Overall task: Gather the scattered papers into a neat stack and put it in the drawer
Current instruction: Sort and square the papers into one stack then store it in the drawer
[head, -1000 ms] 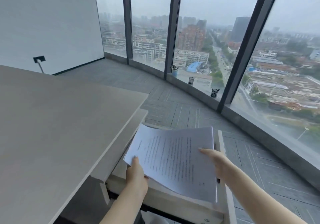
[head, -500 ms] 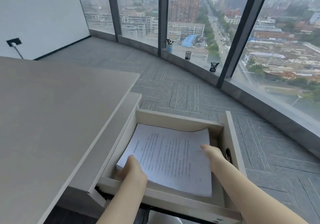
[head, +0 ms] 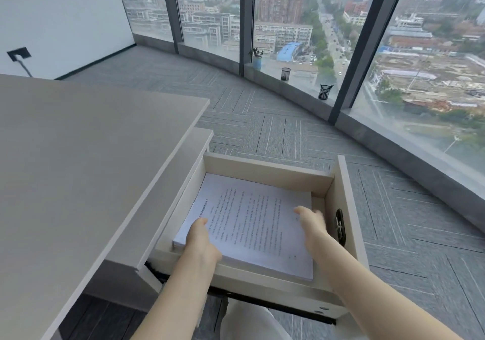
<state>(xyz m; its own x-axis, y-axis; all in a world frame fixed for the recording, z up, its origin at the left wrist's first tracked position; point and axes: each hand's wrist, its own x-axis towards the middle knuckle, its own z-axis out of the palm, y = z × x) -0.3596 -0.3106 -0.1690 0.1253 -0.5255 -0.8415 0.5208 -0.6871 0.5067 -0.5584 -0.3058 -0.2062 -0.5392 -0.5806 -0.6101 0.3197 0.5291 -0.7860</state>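
Beside the counter (head: 78,161), lower centre, both hands, left hand (head: 200,237) and right hand (head: 312,221), are resting loosely open on the paper stack (head: 252,224) lying in the drawer (head: 343,198): light, floppy, likely slippery sheets, best gripped at opposite edges.

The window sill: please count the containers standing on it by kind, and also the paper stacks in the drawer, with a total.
Blue pot with a plant: 1
Black mesh pen holders: 2
Paper stack in the open drawer: 1
Total: 4
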